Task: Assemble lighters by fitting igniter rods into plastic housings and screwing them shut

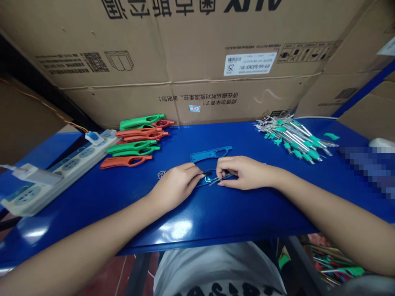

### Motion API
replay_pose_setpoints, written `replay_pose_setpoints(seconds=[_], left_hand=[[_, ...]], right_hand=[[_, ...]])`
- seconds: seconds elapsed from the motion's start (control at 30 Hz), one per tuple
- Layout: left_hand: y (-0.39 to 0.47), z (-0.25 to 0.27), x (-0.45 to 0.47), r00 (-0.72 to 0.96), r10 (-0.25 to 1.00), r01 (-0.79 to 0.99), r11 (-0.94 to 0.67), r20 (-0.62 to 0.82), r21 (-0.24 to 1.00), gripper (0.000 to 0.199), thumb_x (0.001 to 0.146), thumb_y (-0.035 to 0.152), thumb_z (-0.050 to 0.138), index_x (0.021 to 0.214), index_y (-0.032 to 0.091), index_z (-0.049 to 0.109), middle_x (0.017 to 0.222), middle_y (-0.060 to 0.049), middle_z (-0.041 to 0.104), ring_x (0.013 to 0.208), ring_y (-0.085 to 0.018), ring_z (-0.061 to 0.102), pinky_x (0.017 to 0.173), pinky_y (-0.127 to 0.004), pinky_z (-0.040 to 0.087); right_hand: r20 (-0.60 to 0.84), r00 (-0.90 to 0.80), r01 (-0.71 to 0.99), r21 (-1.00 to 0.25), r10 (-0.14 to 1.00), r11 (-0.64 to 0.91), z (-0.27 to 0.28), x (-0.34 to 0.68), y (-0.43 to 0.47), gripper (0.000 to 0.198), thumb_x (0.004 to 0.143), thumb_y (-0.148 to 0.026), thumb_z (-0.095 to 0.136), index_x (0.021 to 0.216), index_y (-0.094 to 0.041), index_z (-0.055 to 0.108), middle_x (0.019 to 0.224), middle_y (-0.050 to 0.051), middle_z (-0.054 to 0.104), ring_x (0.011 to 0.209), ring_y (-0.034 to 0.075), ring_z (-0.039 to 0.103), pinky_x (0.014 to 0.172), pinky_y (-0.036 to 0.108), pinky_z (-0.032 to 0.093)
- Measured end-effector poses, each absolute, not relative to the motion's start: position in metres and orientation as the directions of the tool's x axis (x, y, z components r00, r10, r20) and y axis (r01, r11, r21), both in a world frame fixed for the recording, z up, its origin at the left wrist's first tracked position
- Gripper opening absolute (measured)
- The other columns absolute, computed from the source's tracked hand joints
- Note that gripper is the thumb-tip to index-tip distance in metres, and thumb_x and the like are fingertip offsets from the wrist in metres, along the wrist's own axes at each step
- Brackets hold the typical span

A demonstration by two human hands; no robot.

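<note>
- Gray shirt (216, 267) with dark lettering, nearest the camera, below the edge of a glossy blue table (148, 226).
- Left hand (178, 185): thumb and fingertips pinched narrowly on a small dark part (205, 174) with thin wires, too small to identify.
- Right hand (243, 172): fingers curled, thumb and fingertips closed narrowly around a thin metal rod (215, 181).
- Blue piece (201, 184) under and between the fingertips, mostly hidden; it appears to lie on the table.
- Blue lighter-shaped casing half (203, 155) with a looped handle, lying just beyond both hands.
- Small metal pieces (161, 174) just beside the left hand.
- Green and orange lighter-shaped casings (125, 161) in a stack farther left, near a white power strip (69, 164) with plugs in it.
- Metal tubes with green ends (296, 137) heaped at the right, before a cardboard box (197, 61).
</note>
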State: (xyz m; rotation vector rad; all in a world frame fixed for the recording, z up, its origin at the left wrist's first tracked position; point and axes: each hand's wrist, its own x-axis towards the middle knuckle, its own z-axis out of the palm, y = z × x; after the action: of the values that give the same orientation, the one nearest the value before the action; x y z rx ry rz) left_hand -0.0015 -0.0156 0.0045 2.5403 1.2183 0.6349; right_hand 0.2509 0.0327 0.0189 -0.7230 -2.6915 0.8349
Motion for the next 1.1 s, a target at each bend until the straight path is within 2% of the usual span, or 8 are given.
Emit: replay_pose_setpoints(seconds=[0.27,0.57,0.8,0.9,1.0,1.1], left_hand=[[-0.02,0.007,-0.001,0.572,0.783,0.708,-0.622,0.246,0.334,0.018,0.101,0.022,0.055,0.097,0.015,0.071,0.092,-0.005,0.07,0.085,-0.019,0.069,0.077,-0.03,0.052],[-0.03,0.024,0.007,0.614,0.78,0.786,-0.618,0.122,0.0,0.028,0.103,0.023,0.048,0.1,0.014,0.074,0.088,-0.007,0.068,0.084,-0.024,0.067,0.074,-0.036,0.054],[-0.049,0.029,0.012,0.622,0.77,0.782,-0.6,0.14,-0.171,0.034,0.098,0.027,0.058,0.124,0.008,0.068,0.102,-0.013,0.065,0.094,-0.031,0.063,0.072,-0.042,0.054],[-0.048,0.025,0.008,0.607,0.784,0.795,-0.598,0.13,-0.103,0.034,0.099,0.025,0.057,0.129,0.012,0.066,0.108,-0.013,0.065,0.096,-0.031,0.063,0.076,-0.045,0.055],[-0.04,0.018,0.003,0.594,0.794,0.79,-0.606,0.13,0.094,0.036,0.098,0.022,0.059,0.133,0.015,0.063,0.109,-0.012,0.066,0.099,-0.027,0.064,0.083,-0.043,0.056],[-0.032,0.01,0.002,0.573,0.792,0.741,-0.61,0.211,0.28,0.04,0.096,0.023,0.064,0.134,0.014,0.062,0.114,-0.011,0.067,0.104,-0.025,0.063,0.093,-0.042,0.055]], right_hand=[[0.06,-0.848,0.405,-0.568,0.527,0.717,0.019,0.251,0.033,0.007,0.089,-0.025,0.065,0.091,-0.019,0.062,0.092,0.001,0.063,0.078,0.013,0.054,0.071,0.024,0.039],[0.066,-0.846,0.405,-0.564,0.529,0.72,0.018,0.25,0.033,0.007,0.088,-0.024,0.066,0.09,-0.019,0.062,0.092,0.001,0.063,0.077,0.012,0.054,0.07,0.024,0.038],[0.083,-0.853,0.384,-0.57,0.515,0.727,0.021,0.251,0.032,0.007,0.088,-0.023,0.067,0.088,-0.018,0.062,0.089,0.0,0.061,0.074,0.011,0.051,0.07,0.024,0.038],[0.082,-0.869,0.352,-0.589,0.488,0.727,0.025,0.254,0.031,0.019,0.088,-0.035,0.07,0.086,-0.018,0.063,0.088,0.001,0.059,0.073,0.011,0.051,0.069,0.024,0.039],[0.069,-0.875,0.344,-0.606,0.479,0.717,0.027,0.256,0.031,0.029,0.09,-0.046,0.068,0.083,-0.017,0.064,0.088,0.002,0.059,0.074,0.012,0.052,0.068,0.024,0.039],[0.071,-0.858,0.382,-0.575,0.509,0.723,0.026,0.257,0.034,0.032,0.096,-0.044,0.058,0.08,-0.017,0.063,0.084,0.002,0.059,0.072,0.012,0.052,0.067,0.025,0.038]])
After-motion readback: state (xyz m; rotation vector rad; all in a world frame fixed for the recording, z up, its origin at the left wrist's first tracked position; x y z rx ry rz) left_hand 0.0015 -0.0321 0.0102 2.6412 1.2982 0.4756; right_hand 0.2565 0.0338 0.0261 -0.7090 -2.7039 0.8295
